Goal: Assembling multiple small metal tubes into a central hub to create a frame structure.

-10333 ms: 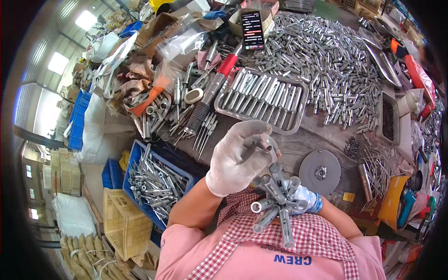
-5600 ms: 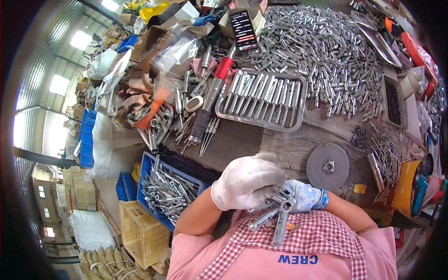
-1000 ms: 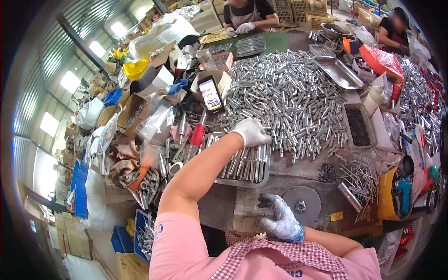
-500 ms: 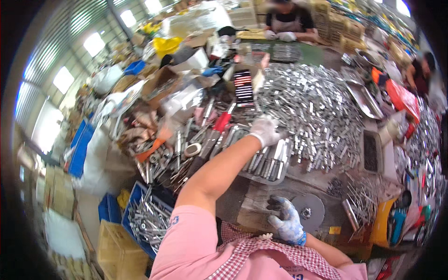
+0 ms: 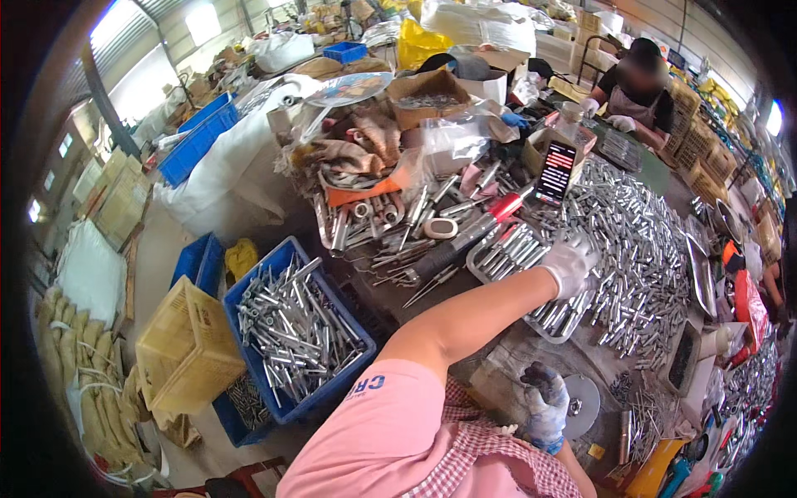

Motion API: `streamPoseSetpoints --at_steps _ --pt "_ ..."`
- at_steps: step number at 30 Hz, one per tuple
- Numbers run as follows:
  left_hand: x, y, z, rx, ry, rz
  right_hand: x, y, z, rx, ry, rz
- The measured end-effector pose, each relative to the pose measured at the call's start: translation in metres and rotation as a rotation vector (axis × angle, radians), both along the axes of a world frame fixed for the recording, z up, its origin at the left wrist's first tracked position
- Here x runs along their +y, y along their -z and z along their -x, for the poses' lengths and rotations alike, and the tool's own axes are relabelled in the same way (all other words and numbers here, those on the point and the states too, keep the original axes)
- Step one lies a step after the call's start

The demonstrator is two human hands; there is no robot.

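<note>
My left hand [image 5: 571, 264], in a white glove, reaches over a metal tray [image 5: 558, 339] of slim shiny metal pieces. Its fingers are stretched out at the edge of a large pile of short metal tubes [image 5: 643, 274]; nothing shows gripped in them. In a blue-and-white patterned glove with dark fingertips, my right hand [image 5: 548, 408] is held near my body. Its fingers are bent, with the thumb apart, and I see nothing held. Beside it lies a round grey disc [image 5: 584, 407], partly covered by the hand.
Left of me stands a blue crate [image 5: 363, 355] of metal rods, next to a yellow crate [image 5: 187, 349]. A red-and-black handheld tool [image 5: 465, 241] lies left of the tray. A phone [image 5: 554, 173] leans behind it. Across the table sits a person [image 5: 638, 95] in white gloves.
The view has swung left, bringing the blue crate fully into sight. My left hand remains over the tray, its fingers at the pile. My right hand stays by the disc, its fingers a little more curled.
</note>
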State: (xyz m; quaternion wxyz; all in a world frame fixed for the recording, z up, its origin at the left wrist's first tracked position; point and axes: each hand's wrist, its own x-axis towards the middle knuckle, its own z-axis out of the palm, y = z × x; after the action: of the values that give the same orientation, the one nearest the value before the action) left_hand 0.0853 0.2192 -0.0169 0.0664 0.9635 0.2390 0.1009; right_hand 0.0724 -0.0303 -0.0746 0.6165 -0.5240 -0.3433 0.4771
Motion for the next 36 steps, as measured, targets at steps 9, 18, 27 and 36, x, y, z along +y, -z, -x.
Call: streamPoseSetpoints --at_steps 9,18,27,36 --pt "-0.121 0.021 0.219 -0.399 -0.086 0.167 -0.005 -0.02 0.008 -0.033 0.03 -0.032" --pt "-0.055 0.029 0.239 0.091 -1.001 0.172 -0.007 -0.035 0.009 -0.332 -0.111 -0.042" --pt "-0.033 0.034 0.243 0.303 -0.897 0.21 -0.044 -0.045 -0.035 -0.486 0.116 -0.082" --pt "-0.081 0.027 0.21 0.2 -0.765 0.54 -0.036 -0.033 -0.024 -0.352 -0.108 0.078"
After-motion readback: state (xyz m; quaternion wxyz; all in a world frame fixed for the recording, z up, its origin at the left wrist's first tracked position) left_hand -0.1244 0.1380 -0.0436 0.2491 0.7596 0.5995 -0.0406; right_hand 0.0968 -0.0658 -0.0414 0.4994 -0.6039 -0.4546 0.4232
